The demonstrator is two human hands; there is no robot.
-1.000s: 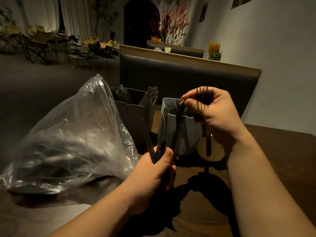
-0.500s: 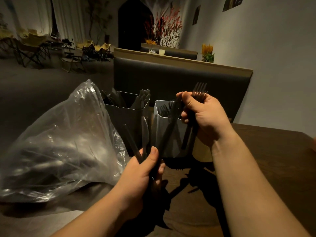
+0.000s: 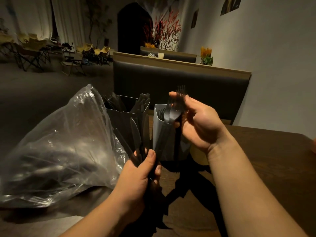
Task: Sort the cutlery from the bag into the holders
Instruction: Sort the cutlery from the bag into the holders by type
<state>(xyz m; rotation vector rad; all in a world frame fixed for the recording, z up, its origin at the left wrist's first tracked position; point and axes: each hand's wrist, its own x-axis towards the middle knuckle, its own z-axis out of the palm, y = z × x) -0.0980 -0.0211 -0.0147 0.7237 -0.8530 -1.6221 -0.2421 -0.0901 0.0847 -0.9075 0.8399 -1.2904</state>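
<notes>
- Our left hand, low in the middle of the frame, grips a bundle of cutlery by the handles, so the knife blades and fork heads fan upward where we can tell them apart
- Our right hand, right of centre, pinches some forks between thumb and fingers, tines up and handles hanging down; we judge it is gathering one kind so they can go in together, though we cannot count them
- That hand sits just above and beside the pale holder, where fork tines show at the rim, so we take this as the forks' place
- The dark holder, just left of the pale one, has dark pieces standing in its compartments; which kinds, we cannot tell in this light
- The bag slumps on the table at lower left, close to the holders for a short reach, with more cutlery visible inside, so much sorting remains
</notes>
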